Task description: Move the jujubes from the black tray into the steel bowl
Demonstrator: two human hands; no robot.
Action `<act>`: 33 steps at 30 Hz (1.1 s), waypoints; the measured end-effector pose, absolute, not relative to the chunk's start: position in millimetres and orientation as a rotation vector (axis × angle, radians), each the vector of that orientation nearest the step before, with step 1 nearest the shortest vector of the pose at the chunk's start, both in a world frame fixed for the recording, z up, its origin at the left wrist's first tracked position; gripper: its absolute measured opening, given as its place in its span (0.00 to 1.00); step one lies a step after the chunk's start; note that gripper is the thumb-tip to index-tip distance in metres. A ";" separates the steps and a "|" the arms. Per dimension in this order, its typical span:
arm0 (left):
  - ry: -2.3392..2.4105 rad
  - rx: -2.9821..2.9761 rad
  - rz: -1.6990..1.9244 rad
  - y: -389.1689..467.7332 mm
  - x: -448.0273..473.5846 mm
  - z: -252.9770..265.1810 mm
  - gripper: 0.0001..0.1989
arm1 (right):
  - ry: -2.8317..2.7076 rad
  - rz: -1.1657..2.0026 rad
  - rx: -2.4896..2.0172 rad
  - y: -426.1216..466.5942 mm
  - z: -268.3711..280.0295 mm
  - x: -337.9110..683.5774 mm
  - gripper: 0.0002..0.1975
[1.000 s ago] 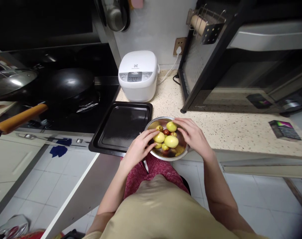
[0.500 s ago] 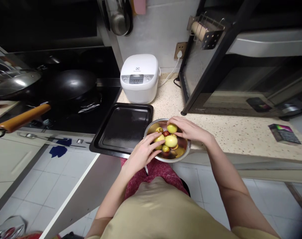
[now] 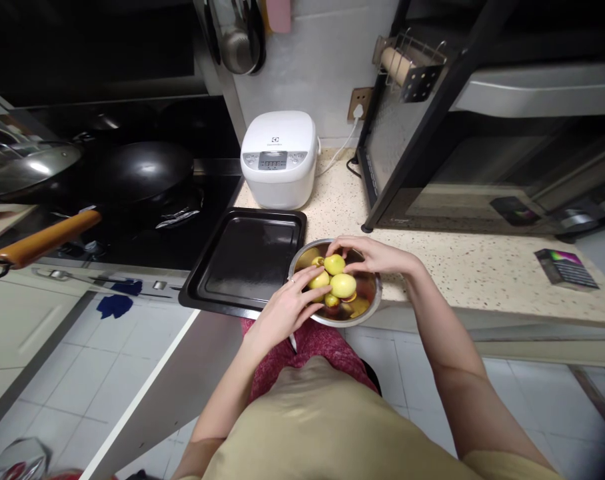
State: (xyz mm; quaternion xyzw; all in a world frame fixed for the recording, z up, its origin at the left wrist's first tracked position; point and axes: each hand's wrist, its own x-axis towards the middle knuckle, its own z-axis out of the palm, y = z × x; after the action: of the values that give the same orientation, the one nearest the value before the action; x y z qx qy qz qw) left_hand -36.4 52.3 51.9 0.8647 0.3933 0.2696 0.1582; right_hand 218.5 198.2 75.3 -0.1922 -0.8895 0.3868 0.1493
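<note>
A round metal bowl [image 3: 367, 283] holds several smooth yellow-green fruits that look like large jujubes, some with brown patches. My right hand [image 3: 370, 255] reaches in from the right, its thumb and fingers around one yellow-green fruit [image 3: 335, 265] near the middle of the pile. From the left, my left hand [image 3: 290, 300] lies over the bowl's near-left rim, fingers stretched apart across another pale fruit [image 3: 318, 281]. A larger yellow-green fruit [image 3: 343, 286] rests between the hands. My fingers partly hide the fruits underneath.
Left of the bowl, a black baking tray [image 3: 247, 257] juts past the counter edge. Behind it stands a white rice cooker [image 3: 277, 160]. A wok [image 3: 142, 170] with a wooden handle sits on the stove. An oven [image 3: 482, 160] and a small box [image 3: 566, 269] are at right.
My right hand has drawn its fruit slightly left and toward me, over the reddish-brown fruit that showed before. My left hand has hardly moved.
</note>
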 end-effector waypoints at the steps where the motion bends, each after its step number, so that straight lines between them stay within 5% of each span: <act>1: 1.122 2.472 0.768 52.3 -36.6 52.0 0.19 | -2.553 1.139 -0.545 198.1 76.6 218.5 0.18; 18: 1.186 2.416 0.739 52.7 -42.7 57.1 0.20 | -2.452 1.214 -0.573 193.5 70.7 232.0 0.20; 33: 1.315 2.322 0.811 60.7 -45.0 52.3 0.23 | -1.759 0.560 -1.120 118.6 34.5 241.0 0.09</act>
State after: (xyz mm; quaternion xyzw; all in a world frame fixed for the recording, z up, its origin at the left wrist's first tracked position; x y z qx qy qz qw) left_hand -45.0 60.7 52.3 0.8196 0.4642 0.2864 0.1751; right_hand 241.0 118.6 34.5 -0.4575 -0.7183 0.2286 0.4716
